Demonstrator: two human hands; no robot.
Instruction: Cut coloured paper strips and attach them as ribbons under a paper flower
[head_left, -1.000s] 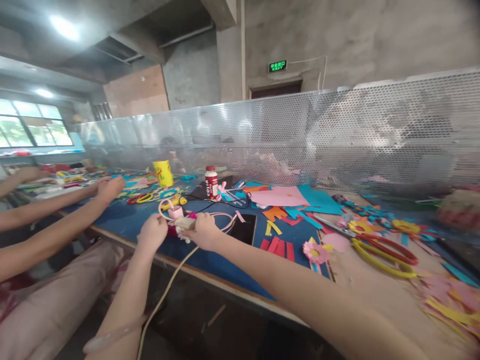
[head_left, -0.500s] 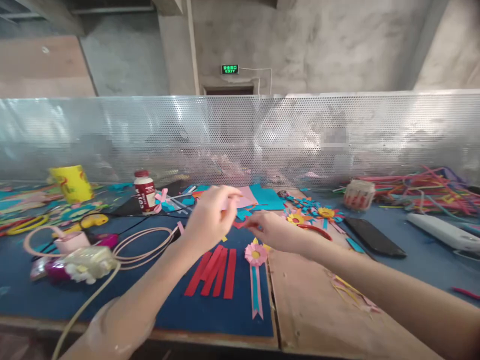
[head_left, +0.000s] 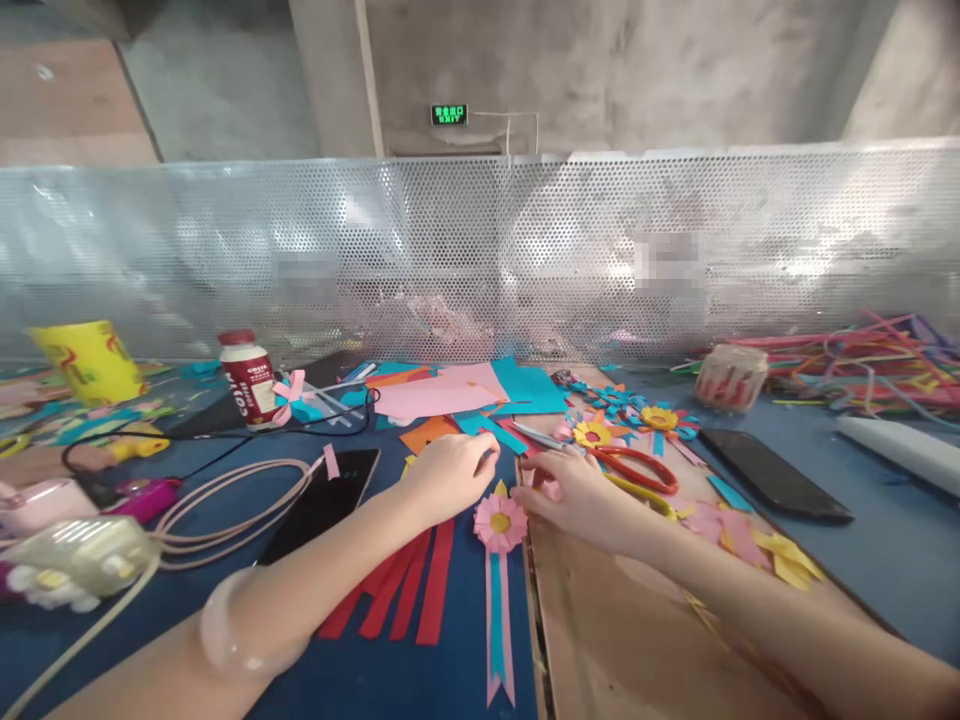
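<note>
My left hand is above the blue mat, its fingers curled in; anything between the fingertips is too small to tell. My right hand is just right of it, thumb and fingers apart, with a bit of pink paper beneath. Between and below the hands lies a pink paper flower with a yellow centre and a pink and blue ribbon tail. Several red paper strips lie left of the tail, partly behind my left forearm. Orange-handled scissors rest beyond my right hand.
Pink and blue sheets lie behind the hands. A bottle, a black phone, a cable and a glue gun are left; another dark phone and a clear box are right.
My hands have moved lower and nearer the flower, and the right one has spread its fingers. The view has shifted, showing the phone at left and more of the scissors.
</note>
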